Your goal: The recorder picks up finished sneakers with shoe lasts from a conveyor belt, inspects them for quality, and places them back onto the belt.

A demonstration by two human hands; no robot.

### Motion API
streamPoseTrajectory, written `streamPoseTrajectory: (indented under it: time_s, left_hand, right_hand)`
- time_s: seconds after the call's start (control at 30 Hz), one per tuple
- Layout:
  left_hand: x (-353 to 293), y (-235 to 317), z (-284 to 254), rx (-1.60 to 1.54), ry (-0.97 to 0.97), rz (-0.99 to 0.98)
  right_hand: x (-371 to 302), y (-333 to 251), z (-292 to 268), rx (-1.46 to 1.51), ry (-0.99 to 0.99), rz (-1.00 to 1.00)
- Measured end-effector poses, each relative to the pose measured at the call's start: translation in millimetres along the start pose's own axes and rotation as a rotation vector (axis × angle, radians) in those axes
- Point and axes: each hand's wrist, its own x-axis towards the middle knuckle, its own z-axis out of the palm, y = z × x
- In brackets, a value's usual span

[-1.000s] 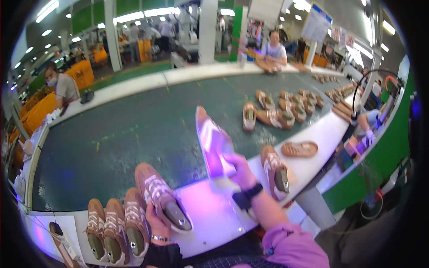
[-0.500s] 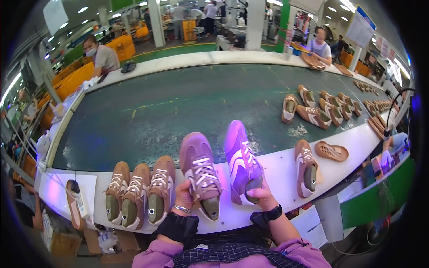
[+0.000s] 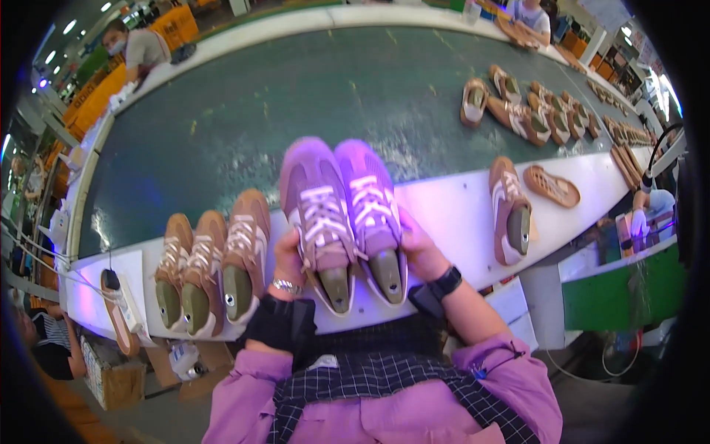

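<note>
Both held shoes now stand together: half a second ago a gap parted them, and a second ago the right one was tipped up over the green belt [image 3: 244, 126]; now the left shoe [image 3: 316, 214] and right shoe [image 3: 376, 214] sit side by side, seemingly touching.

Counting, two shoes are in hand, three shoes [image 3: 203, 270] stand in a row to their left on the white bench [image 3: 460, 222], and one shoe [image 3: 510, 214] stands to their right, with one brown sole [image 3: 552, 186] just beside it. Another sole [image 3: 117, 314] lies at the far left by a white strip [image 3: 127, 307]. Belt shoes [image 3: 520, 118] overlap too much to count surely.

Each held shoe is brown, tinted purple toward the toe, with a rounded tip, white laces and an olive insert filling its opening. Toes point away over the belt, heels toward the person; whether they rest on the bench, I cannot tell.

The left hand [image 3: 288, 255] is partly closed, curled round the left shoe's outer side; the right hand [image 3: 421, 248] likewise grips the right shoe's outer side, its fingers partly hidden.
</note>
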Motion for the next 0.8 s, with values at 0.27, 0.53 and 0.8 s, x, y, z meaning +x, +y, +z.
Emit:
streamPoseTrajectory:
  time_s: [0.27,0.53,0.8]
  left_hand:
    - [-7,-6,44,0.001,0.042,-0.033]
    - [24,26,82,-0.230,0.153,0.259]
    - [40,35,82,-0.207,0.241,0.394]
  right_hand:
    - [-18,13,-15,0.270,0.043,0.091]
    - [19,-48,-11,0.331,0.083,-0.098]
    - [45,-54,-3,0.278,0.283,-0.361]
